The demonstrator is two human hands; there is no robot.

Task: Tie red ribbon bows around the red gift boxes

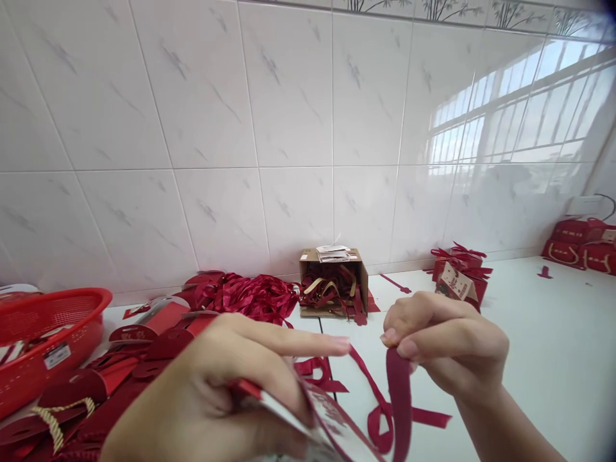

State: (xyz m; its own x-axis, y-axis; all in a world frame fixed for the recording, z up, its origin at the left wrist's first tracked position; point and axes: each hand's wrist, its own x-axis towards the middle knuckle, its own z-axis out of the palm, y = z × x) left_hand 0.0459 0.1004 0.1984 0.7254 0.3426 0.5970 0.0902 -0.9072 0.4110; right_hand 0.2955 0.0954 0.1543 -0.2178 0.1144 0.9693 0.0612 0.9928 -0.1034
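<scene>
My left hand [226, 385] is closed around a red-and-white printed paper gift box [334, 417], its index finger stretched out to the right. The box is cut off by the bottom edge, and my fingers hide part of it. In my right hand [447, 346], thumb and fingers pinch the upper end of a dark red strap [400, 404]. The strap hangs down beside the box; whether its lower end joins the box I cannot tell. Behind both hands a crimson ribbon [380, 436] with loops and loose ends lies against the white table.
An open cardboard box [363, 292] holds dark red straps near the tiled wall. Left of it are a heap of crimson ribbons [255, 296], several red boxes [158, 343] and a red plastic basket [81, 314]. Ribbon-tied gift boxes [462, 276] and red bags [577, 244] stand at the right.
</scene>
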